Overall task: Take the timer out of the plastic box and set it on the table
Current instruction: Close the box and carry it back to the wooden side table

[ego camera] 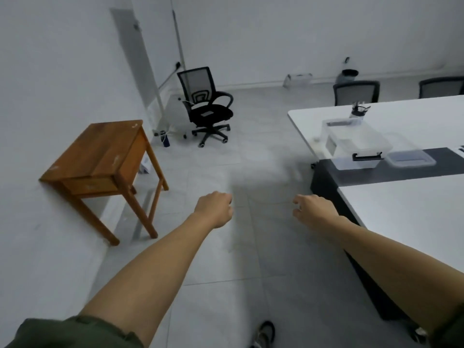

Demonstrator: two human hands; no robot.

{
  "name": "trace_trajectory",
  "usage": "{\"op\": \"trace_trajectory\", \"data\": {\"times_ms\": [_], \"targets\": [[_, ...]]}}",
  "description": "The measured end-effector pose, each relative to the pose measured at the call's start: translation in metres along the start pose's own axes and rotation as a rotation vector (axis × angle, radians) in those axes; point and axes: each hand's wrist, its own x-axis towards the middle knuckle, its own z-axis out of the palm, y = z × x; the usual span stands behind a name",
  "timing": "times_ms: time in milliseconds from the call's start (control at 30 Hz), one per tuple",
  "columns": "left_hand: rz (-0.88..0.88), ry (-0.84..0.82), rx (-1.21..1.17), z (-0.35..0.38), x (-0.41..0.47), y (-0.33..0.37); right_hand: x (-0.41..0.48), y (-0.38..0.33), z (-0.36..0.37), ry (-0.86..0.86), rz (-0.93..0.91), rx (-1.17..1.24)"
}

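Observation:
A clear plastic box (357, 144) with a black latch sits on the white table (411, 202) at the right. A white block inside it, near its left wall, may be the timer (332, 146); the picture is too blurred to be sure. My left hand (214, 208) hovers over the floor with fingers curled in and nothing in it. My right hand (313, 208) hangs just left of the table's edge, fingers loosely bent and apart, holding nothing. Both hands are well short of the box.
A shallow clear lid or tray (410, 160) lies right of the box on a dark strip. A bottle (357, 113) stands behind the box. A wooden side table (100, 162) is at the left wall, a black office chair (206, 106) beyond.

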Motion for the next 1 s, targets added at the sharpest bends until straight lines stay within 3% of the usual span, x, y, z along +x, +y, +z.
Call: {"op": "trace_trajectory", "data": {"times_ms": [167,600,1000], "targets": [[0.077,-0.032,0.009,-0.014,0.126,0.010,0.110,0.040,-0.010,-0.015,0.129,0.047],[0.217,-0.032,0.025,-0.059,0.371,0.016,0.311,0.101,-0.066,0.038,0.245,0.101],[0.566,-0.069,0.079,-0.099,0.634,0.072,0.460,0.173,-0.102,0.135,0.643,0.168]]}}
